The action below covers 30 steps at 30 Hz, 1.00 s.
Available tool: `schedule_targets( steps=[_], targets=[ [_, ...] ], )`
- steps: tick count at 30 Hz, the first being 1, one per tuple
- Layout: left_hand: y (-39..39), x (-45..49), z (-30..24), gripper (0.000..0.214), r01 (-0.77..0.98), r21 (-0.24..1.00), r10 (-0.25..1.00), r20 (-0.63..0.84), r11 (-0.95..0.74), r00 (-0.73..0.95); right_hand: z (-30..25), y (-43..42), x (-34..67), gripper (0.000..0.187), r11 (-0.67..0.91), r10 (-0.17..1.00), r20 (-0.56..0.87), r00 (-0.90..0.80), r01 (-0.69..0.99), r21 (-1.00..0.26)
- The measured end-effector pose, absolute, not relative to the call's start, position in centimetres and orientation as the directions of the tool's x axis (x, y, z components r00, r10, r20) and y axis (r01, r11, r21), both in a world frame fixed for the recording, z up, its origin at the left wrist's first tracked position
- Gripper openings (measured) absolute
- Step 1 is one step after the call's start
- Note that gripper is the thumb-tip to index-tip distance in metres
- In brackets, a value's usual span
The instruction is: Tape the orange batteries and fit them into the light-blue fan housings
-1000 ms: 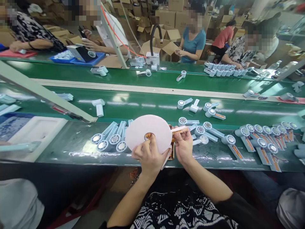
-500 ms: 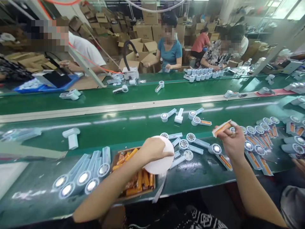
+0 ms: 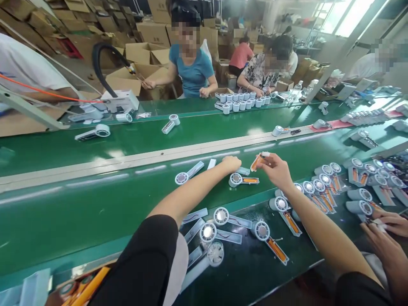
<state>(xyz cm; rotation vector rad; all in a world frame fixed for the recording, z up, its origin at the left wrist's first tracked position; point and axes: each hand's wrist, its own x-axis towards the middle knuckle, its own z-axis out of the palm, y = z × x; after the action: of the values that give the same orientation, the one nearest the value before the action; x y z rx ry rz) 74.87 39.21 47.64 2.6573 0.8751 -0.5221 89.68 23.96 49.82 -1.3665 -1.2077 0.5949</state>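
My left hand reaches far out over the green conveyor belt, its fingers curled down onto a pale blue fan part. Close to its right, my right hand pinches a small orange strip between thumb and fingers. Just below both hands lies a fan shell with an orange strip in its handle. Another fan shell lies further left on the belt. Several more shells lie on the near ledge beside my left elbow.
A tray of orange pieces shows at the bottom left. Rows of fan shells fill the right, where another person's hands work. Across the belt sit several people, a white machine with a black hose, and cardboard boxes.
My left hand has left the white round disc and stretched forward onto the belt. My right hand has carried the orange strip forward beside it. The view has swung right.
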Motion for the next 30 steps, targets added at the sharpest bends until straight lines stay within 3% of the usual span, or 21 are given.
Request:
schedule_targets(
  steps=[5,9,15,22,26,30],
  targets=[
    [41.1,74.2,46.9,0.019,0.581,0.146,0.445,-0.503,-0.801,0.741,45.7,28.1,90.9,0.023,0.137,0.944,0.295,0.147,0.638,-0.757],
    [41.6,73.7,47.4,0.015,0.572,0.197,0.44,-0.46,-0.797,0.771,43.8,28.9,90.8,0.026,0.15,0.959,0.275,0.063,0.713,-0.685],
    [40.5,74.2,47.2,0.03,0.631,0.179,0.538,-0.382,-0.755,0.752,43.6,28.5,90.9,0.025,0.117,0.978,0.211,-0.005,0.845,-0.523],
    [39.7,75.0,47.2,0.032,0.675,0.195,0.584,-0.37,-0.711,0.723,45.1,28.1,90.9,0.021,0.094,0.995,-0.018,-0.102,0.965,-0.243],
    [39.6,75.6,47.1,0.032,0.69,0.222,0.603,-0.353,-0.689,0.716,45.7,28.3,90.8,0.035,0.081,0.982,-0.164,-0.098,0.991,-0.106],
    [39.4,75.8,46.9,0.033,0.7,0.233,0.626,-0.322,-0.675,0.71,45.6,29.6,90.4,0.043,0.129,0.944,-0.3,-0.138,0.99,-0.05]
  ],
)
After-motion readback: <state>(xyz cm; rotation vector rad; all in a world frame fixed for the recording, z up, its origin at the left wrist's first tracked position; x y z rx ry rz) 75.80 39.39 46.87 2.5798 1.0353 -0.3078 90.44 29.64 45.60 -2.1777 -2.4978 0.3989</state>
